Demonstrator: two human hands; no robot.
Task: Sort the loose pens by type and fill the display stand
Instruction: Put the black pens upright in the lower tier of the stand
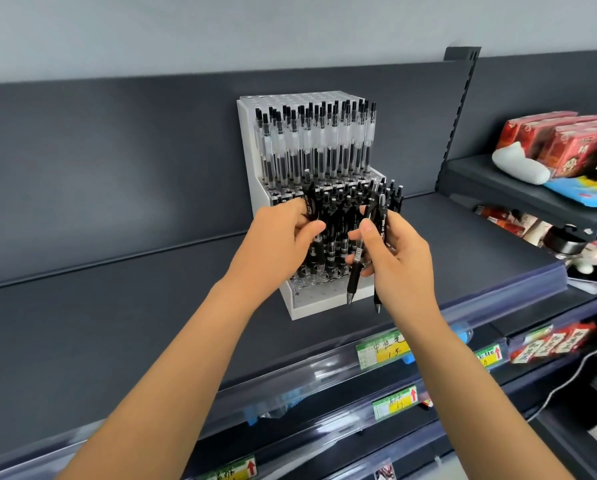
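A white tiered display stand stands on the dark shelf. Its upper tier holds several clear-barrelled pens with black caps. The lower tier holds several black pens, and its front holes are bare. My left hand pinches one black pen upright at the left of the lower tier. My right hand grips two black pens, tips pointing down, in front of the stand's right side.
The dark shelf stretches left of the stand, backed by a dark panel. On a higher shelf at right lie red boxes and a white packet. Price tags line the shelf edges below, with more goods at lower right.
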